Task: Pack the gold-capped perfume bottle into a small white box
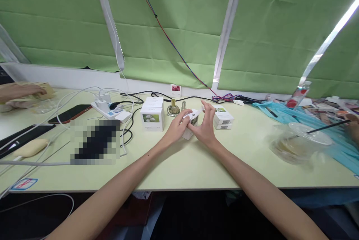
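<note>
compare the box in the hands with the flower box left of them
The held box is tilted, gripped by the left hand and right hand; the flower box stands upright on the table, untouched. The held box carries nothing; the flower box has another white box on top. Both are small and white.

The small white box (193, 119) is clasped by the left hand (176, 128) and largely covered by its fingers and by the right hand (206, 128), so the lower part of the box is not seen. Whether the right hand grips the box or only rests against it cannot be told. A stretch of the table (179, 169) is masked by a pixelated patch (95, 141). A co-worker's hand (21, 92) is cut off by the left edge, and another hand (353, 125) by the right edge. The print on the stacked boxes (223, 119) is too small to be read.
</note>
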The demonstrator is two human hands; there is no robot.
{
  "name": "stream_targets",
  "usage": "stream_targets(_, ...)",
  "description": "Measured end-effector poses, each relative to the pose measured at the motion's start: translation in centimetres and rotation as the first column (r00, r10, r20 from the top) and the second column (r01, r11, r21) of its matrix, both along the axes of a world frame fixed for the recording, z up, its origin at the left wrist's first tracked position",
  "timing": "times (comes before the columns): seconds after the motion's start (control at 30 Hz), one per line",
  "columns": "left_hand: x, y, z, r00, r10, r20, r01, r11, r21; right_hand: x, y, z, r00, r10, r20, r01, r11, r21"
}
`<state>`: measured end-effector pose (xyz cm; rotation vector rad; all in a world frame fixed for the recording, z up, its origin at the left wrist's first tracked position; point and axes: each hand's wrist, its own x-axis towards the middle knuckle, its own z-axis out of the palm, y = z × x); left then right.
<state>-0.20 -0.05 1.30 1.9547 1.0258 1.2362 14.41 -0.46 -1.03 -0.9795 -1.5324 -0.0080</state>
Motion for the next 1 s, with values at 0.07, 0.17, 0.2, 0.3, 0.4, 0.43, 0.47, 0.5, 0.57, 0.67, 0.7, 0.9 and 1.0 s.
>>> stream_targets(0.07,0.01,-0.08,0.06,1.000,0.001,-0.011,-0.001,1.000,0.010,-0.09,-0.13,0.05,1.000,-0.009,-0.025,0.010,1.000,0.028)
stream_targets(0.17,0.05,-0.12,0.04,1.000,-0.008,-0.008,0.008,1.000,-0.001,-0.16,-0.14,0.01,0.999,-0.027,-0.030,0.029,0.997,0.064)
stream_targets(0.2,0.06,-0.10,0.00,1.000,-0.009,-0.005,0.009,1.000,-0.006,-0.16,-0.10,-0.02,0.999,-0.032,-0.026,0.034,0.997,0.072)
stream_targets(0.3,0.04,0.04,-0.23,1.000,-0.009,0.001,0.009,1.000,-0.018,-0.09,0.06,-0.08,1.000,-0.025,-0.008,0.026,0.996,0.084)
stream_targets(0.4,0.02,0.24,-0.43,1.000,0.006,-0.004,-0.006,0.999,-0.033,0.04,0.19,-0.03,1.000,0.017,0.010,-0.018,0.995,0.099)
stream_targets(0.43,0.02,0.30,-0.47,1.000,0.012,-0.004,-0.012,0.999,-0.038,0.07,0.22,0.01,0.999,0.033,0.017,-0.034,0.994,0.102)
stream_targets(0.47,0.03,0.36,-0.48,1.000,0.015,-0.003,-0.015,0.999,-0.044,0.10,0.24,0.05,0.999,0.046,0.025,-0.048,0.994,0.102)
stream_targets(0.5,0.04,0.41,-0.48,1.000,0.013,0.000,-0.013,0.999,-0.050,0.12,0.25,0.09,0.998,0.056,0.035,-0.059,0.994,0.097)
stream_targets(0.57,0.06,0.49,-0.45,1.000,-0.007,0.010,0.008,0.998,-0.057,0.12,0.27,0.15,0.996,0.072,0.053,-0.075,0.994,0.074)
stream_targets(0.67,0.09,0.56,-0.42,0.999,-0.051,0.011,0.052,0.998,-0.041,0.11,0.34,0.14,0.993,0.091,0.072,-0.094,0.995,0.033)
stream_targets(0.7,0.10,0.56,-0.43,0.998,-0.061,0.011,0.061,0.998,-0.033,0.13,0.38,0.12,0.992,0.099,0.078,-0.101,0.995,0.025)
stream_targets(0.9,0.18,0.44,-0.33,0.998,-0.066,0.020,0.067,0.997,-0.037,0.33,0.67,0.03,0.987,0.122,0.108,-0.129,0.990,0.052)
stream_targets(1.0,0.11,0.25,-0.06,0.998,-0.064,-0.002,0.064,0.996,-0.062,0.41,0.74,0.05,0.985,0.125,0.120,-0.133,0.989,0.060)
